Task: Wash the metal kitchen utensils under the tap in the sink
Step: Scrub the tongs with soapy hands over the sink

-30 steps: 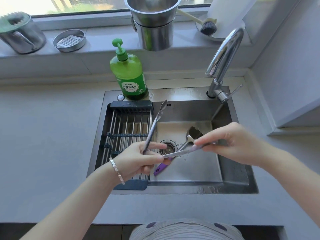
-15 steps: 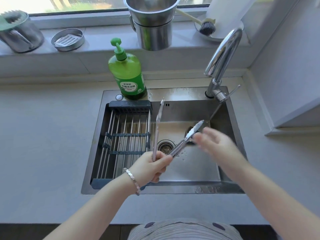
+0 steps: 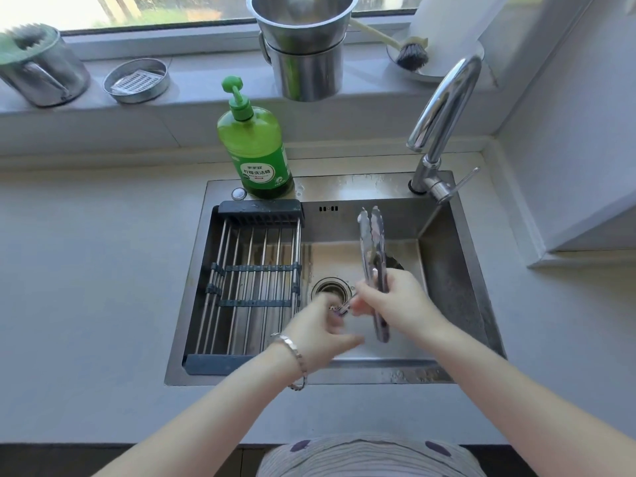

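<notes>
My right hand [image 3: 402, 304] grips a pair of metal tongs [image 3: 371, 242] around the middle. The two arms are pressed together, with the tips pointing away toward the sink's back wall. My left hand [image 3: 320, 332] is blurred and low in the sink [image 3: 344, 185] beside the drain [image 3: 330, 287]. Its fingers are spread close to a small purple-handled utensil [image 3: 339, 310], and I see no grip on it. A dark spoon bowl [image 3: 395, 263] shows behind my right hand. The tap [image 3: 444, 108] arches over the back right corner, and no water stream is visible.
A sliding wire drying rack [image 3: 254, 270] covers the sink's left half. A green soap bottle [image 3: 256, 149] stands on the back rim. On the windowsill stand stacked steel pots [image 3: 303, 46], a round tin with a grater [image 3: 136, 80] and a dish brush [image 3: 409, 55]. Grey counter surrounds the sink.
The tongs passed from my left hand to my right hand and their arms came together. My left hand let go and dropped toward the purple-handled utensil by the drain.
</notes>
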A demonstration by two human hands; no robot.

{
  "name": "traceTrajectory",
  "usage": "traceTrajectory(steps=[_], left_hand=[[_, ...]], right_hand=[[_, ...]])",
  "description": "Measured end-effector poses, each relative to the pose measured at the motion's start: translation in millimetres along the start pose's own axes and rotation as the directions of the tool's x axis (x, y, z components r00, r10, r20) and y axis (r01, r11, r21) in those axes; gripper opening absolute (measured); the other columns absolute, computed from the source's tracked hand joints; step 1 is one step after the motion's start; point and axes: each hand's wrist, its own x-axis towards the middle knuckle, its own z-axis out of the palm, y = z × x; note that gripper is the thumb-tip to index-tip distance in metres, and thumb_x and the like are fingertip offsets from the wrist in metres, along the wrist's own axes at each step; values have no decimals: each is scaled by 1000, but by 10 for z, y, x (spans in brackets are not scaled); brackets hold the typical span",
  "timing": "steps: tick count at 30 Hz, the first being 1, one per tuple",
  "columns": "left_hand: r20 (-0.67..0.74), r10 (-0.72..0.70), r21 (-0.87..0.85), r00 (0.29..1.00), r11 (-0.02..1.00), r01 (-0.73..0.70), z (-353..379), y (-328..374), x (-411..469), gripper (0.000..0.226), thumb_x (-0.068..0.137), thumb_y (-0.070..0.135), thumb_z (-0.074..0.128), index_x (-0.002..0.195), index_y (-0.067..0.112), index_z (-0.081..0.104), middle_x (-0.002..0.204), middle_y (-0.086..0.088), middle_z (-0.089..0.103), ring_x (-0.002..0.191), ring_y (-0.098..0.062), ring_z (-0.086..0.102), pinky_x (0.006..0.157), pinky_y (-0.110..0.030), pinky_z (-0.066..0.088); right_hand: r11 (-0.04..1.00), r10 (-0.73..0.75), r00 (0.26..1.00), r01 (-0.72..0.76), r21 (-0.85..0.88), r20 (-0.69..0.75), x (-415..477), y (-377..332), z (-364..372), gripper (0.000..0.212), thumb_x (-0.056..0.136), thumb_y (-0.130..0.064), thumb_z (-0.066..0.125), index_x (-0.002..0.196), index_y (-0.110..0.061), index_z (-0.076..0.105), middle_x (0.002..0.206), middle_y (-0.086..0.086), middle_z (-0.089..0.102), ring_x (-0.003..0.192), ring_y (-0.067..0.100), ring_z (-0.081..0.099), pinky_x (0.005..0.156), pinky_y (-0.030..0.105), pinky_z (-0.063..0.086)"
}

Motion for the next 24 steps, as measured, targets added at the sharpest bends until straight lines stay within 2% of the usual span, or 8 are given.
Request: traceTrajectory(steps=[1, 3, 5, 9, 11, 15, 19, 24], left_hand=[[-178, 90, 93, 980, 993, -74, -58, -32, -9, 73, 72, 27, 75, 133, 17, 35, 121, -3, 53, 106, -13, 56, 92, -29, 49], [-394, 481, 475, 783, 836, -275, -186, -23, -42, 87, 64, 23, 80, 137, 10, 33, 134, -13, 43, 125, -24, 41, 108, -37, 36], [-282, 776, 828, 564, 494, -265, -286, 26, -4, 91, 53, 30, 83, 132, 9, 42, 132, -15, 51, 129, -28, 37, 110, -46, 31], [1, 809, 951, 588, 181, -250, -283, 205, 57, 57, 52, 54, 79, 96, 18, 71, 81, 2, 74, 88, -18, 69, 89, -41, 52], [-9, 721, 932, 693, 256, -255, -228, 305, 45, 44, 58, 60, 75, 60, 18, 63, 50, 3, 63, 50, -16, 63, 57, -23, 51], [-107, 264, 606, 959, 781, -147, -159, 270, 83, 42, 85, 52, 50, 77, 12, 54, 79, -11, 64, 74, -29, 60, 59, -30, 39], [-156, 231, 402, 960, 903, -152, -90, 251, 81, 27, 87, 34, 54, 80, 8, 60, 77, -12, 64, 77, -30, 59, 70, -33, 46], [-260, 247, 349, 933, 926, -148, -109, 231, 33, 36, 85, 37, 59, 61, 15, 47, 57, 2, 45, 63, -24, 48, 55, -29, 31]], right_hand=[[997, 7, 999, -4, -78, 39, 18, 16, -75, 12, 90, -12, 55, 79, -7, 58, 71, 6, 71, 63, 15, 69, 71, 32, 58], [944, 19, 989, 30, -329, 146, 46, 26, -203, 16, 92, -13, 51, 76, -12, 53, 75, 5, 70, 61, 12, 69, 64, 18, 54], [830, 51, 961, 110, -547, 270, 52, -23, -271, 20, 91, -12, 48, 72, -17, 49, 76, 3, 70, 58, 8, 65, 52, 12, 46], [444, 67, 877, 400, -801, 475, 64, -124, -230, 18, 90, -18, 47, 72, -21, 44, 87, 5, 63, 75, 21, 58, 61, 29, 39], [344, 3, 880, 445, -827, 475, 71, -151, -209, 10, 93, -22, 44, 90, -16, 51, 95, 5, 62, 83, 24, 57, 66, 31, 38], [110, -398, 844, 432, -895, 359, 26, -68, -215, 36, 86, -2, 44, 118, -11, 58, 118, 6, 61, 121, 26, 51, 110, 40, 27], [129, -650, 702, 480, -868, 292, -226, 124, 0, 60, 68, 5, 23, 112, 9, 63, 117, 22, 63, 112, 37, 58, 98, 50, 41], [167, -660, 719, 422, -891, 217, -173, 125, -146, 62, 69, 13, 26, 125, 9, 51, 134, 23, 49, 125, 41, 43, 113, 44, 11]])
